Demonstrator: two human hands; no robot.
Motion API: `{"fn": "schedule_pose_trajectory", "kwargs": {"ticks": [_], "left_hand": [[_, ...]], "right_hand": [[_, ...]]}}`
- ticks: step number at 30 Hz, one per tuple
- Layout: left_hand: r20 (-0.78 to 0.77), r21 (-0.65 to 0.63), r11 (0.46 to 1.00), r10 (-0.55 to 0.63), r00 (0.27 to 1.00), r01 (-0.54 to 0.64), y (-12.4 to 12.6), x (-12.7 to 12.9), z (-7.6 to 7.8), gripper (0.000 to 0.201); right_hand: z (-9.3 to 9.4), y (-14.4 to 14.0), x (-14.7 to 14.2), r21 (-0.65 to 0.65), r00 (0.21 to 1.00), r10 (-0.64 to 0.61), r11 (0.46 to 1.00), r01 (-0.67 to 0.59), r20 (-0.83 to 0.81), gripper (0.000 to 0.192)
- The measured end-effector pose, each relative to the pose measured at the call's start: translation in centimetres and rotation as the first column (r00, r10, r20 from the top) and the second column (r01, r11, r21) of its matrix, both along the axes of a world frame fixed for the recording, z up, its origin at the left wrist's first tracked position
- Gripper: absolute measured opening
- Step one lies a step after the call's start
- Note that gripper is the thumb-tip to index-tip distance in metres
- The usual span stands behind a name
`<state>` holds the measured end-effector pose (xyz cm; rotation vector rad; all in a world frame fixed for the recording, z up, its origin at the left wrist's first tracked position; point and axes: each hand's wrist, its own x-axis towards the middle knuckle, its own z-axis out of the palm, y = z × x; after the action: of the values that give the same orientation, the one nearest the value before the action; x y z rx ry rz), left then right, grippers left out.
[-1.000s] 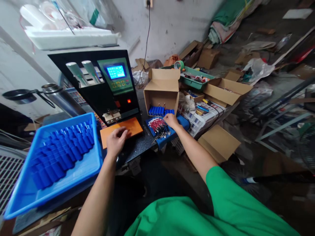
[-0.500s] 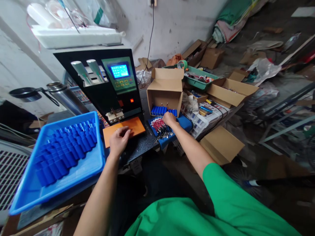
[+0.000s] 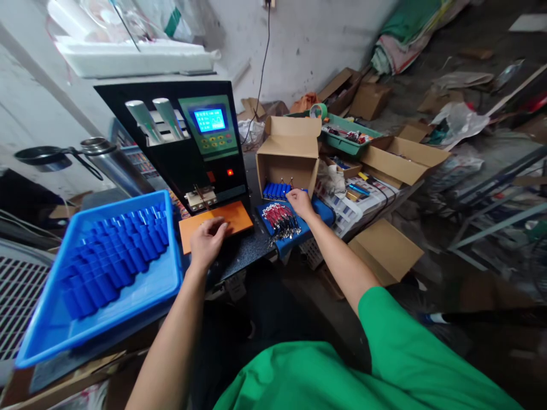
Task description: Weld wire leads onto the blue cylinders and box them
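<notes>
**Q:** Two bare hands are in view; what is each one doing?

**A:** Left hand (image 3: pixel 208 241) lies palm down, fingers loosely spread, on the near edge of an orange plate (image 3: pixel 216 222) at the foot of a black machine (image 3: pixel 188 148). It grips nothing. Right hand (image 3: pixel 301 204) reaches forward with fingers curled, at the far end of a bundle of red-and-black wired leads (image 3: pixel 280 220). Whether the fingers actually pinch a lead or a cell, I cannot tell.

**Q:** Where do those leads lie?

**A:** On a small blue tray (image 3: pixel 294 233) just right of the orange plate. Just beyond the hand, a row of blue cylindrical cells (image 3: pixel 277 190) sits in the mouth of an open cardboard box (image 3: pixel 288 156) lying on its side.

**Q:** What else is close by?

**A:** A large blue bin (image 3: pixel 98 307) on the left holds many more blue cells (image 3: pixel 113 259) in rows. The machine has a lit blue screen (image 3: pixel 209 120) on a green panel. A green sleeve (image 3: pixel 410 347) covers the right upper arm.
</notes>
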<state>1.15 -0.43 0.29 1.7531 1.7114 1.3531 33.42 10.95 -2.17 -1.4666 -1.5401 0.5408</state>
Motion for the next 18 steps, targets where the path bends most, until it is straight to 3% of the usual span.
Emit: {"fn": "schedule_pose_trajectory", "kwargs": {"ticks": [3, 9, 15, 18], "left_hand": [[-0.011, 0.011, 1.0, -0.015, 1.0, 0.015, 0.0, -0.1, 0.1, 0.04], [0.039, 0.012, 1.0, -0.027, 0.999, 0.027, 0.2, 0.0, 0.5, 0.044], [0.149, 0.07, 0.996, -0.057, 0.987, 0.047, -1.7, 1.4, 1.8, 0.043], [0.028, 0.197, 0.978, -0.077, 0.997, 0.07, -4.5, 3.8, 3.5, 0.033]], "right_hand": [[1.1, 0.1, 0.5, 0.071, 0.962, -0.031, 0.996, 0.052, -0.271, 0.022], [4.9, -1.3, -0.2, 0.069, 0.767, -0.001, 0.996, 0.059, -0.641, 0.033], [7.3, -5.6, -5.2, 0.049, 0.614, 0.103, 0.993, -0.104, -0.783, 0.037], [6.9, -7.9, -8.4, 0.015, 0.623, 0.124, 0.984, -0.177, -0.773, 0.037]]}}
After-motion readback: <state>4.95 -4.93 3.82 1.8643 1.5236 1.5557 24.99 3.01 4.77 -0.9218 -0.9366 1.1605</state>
